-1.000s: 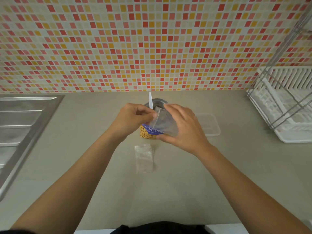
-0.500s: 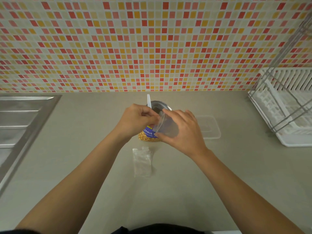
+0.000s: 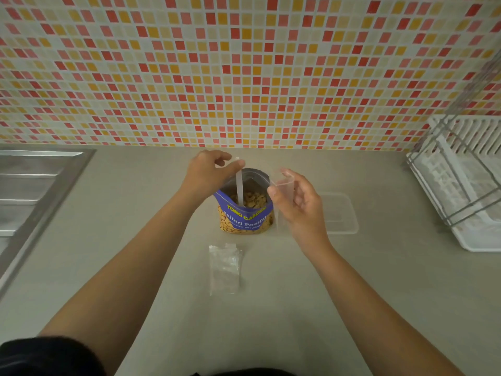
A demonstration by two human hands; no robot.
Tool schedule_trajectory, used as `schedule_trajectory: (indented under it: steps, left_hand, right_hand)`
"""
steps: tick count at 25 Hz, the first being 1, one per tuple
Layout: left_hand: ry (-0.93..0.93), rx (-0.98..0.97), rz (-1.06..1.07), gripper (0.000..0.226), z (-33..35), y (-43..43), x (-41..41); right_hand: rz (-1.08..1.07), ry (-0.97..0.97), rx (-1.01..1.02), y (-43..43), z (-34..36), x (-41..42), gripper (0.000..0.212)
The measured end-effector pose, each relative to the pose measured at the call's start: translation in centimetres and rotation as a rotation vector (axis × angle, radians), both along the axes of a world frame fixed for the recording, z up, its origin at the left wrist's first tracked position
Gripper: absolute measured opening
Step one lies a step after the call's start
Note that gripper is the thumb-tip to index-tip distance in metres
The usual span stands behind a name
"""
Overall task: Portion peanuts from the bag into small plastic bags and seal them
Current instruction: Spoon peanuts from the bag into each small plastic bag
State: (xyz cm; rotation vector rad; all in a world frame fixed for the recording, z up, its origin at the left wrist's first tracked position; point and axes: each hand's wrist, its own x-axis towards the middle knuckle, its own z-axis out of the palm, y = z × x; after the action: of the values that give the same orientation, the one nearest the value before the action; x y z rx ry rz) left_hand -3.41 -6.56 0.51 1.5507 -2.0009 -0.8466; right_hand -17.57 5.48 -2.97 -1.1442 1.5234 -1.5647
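While the left hand (image 3: pixel 210 172) pinches the white spoon (image 3: pixel 239 183) standing in the open peanut bag (image 3: pixel 245 210) mid-counter, the right hand (image 3: pixel 296 202) holds a small empty baggie (image 3: pixel 283 183) just beside it, so this looks like scooping time. Next it needs the baggie's mouth held open under the spoon. A second ago both hands were bunched together over the bag; now they're apart.

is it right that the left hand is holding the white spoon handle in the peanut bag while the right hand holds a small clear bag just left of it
Not quite. In the head view the right hand holds the small clear bag just to the right of the peanut bag, not left. The rest stands: the left hand pinches the white spoon handle standing in the peanuts.
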Motion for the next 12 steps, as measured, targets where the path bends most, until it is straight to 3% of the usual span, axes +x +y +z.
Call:
schedule_trajectory:
  steps: [5,8,10,12]
  left_hand:
    - [0.043,-0.036,-0.173,0.015,-0.1,-0.8,-0.5]
    - [-0.134,-0.066,-0.366,0.019,0.7,-0.2,0.5]
    - [-0.185,-0.174,-0.406,0.020,1.5,0.2,1.4]
    - [-0.157,-0.356,-0.297,0.019,1.9,0.3,2.2]
  right_hand:
    - [0.017,-0.057,-0.010,-0.8,-1.0,-0.2,0.039]
    - [0.017,-0.035,0.003,-1.3,-1.7,-0.1,0.038]
    - [0.015,-0.021,0.009,-1.4,-2.0,-0.1,0.039]
    - [0.009,-0.022,0.012,-1.5,-2.2,-0.3,0.040]
